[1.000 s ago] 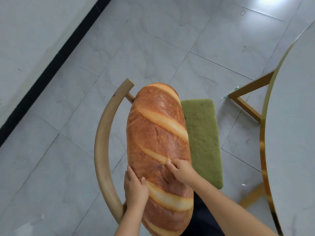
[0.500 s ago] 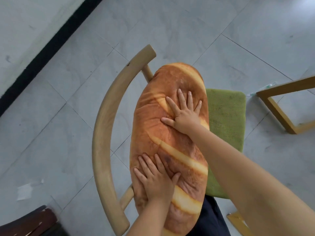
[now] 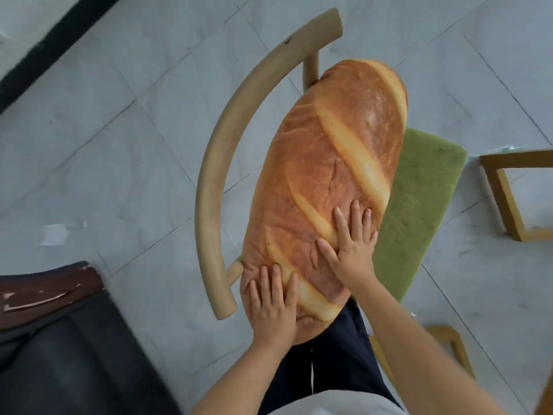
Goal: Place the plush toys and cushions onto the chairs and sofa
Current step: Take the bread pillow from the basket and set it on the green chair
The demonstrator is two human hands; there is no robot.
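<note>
Head: hands (image 3: 311, 277) flat on bread cushion (image 3: 332, 175)

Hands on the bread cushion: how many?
2. The left hand lies flat on the near end of the bread cushion; the right hand lies flat just beyond it.

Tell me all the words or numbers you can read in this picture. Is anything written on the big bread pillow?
None can be read.
Bread-shaped cushion: only the printed crust pattern, no words.
Green seat pad, wooden chair backrest: no label visible.
White scrap on the floor: too blurred to tell.
</note>
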